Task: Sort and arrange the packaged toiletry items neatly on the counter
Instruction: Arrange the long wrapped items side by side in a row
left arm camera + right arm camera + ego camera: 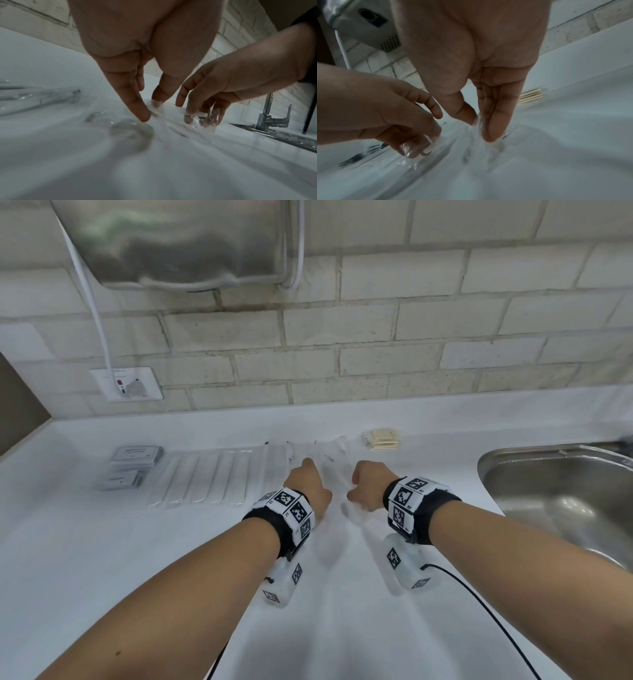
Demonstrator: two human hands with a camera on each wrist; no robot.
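A clear plastic packet (337, 470) lies on the white counter (137, 559) between my two hands. My left hand (308, 484) pinches its left edge between thumb and forefinger (150, 109). My right hand (364, 484) pinches the right part of the clear wrap (476, 142) between thumb and fingers (479, 125). Whether both hold one packet or two overlapping ones I cannot tell. To the left lies a row of clear-wrapped toothbrush packets (205, 477) side by side, with two grey boxes (137, 455) beyond them.
A small pack of pale sticks (382, 438) lies by the back wall. The steel sink (565, 491) with its tap (267, 115) is at the right. A wall socket (126, 383) and cable sit behind left, under a steel unit (171, 241).
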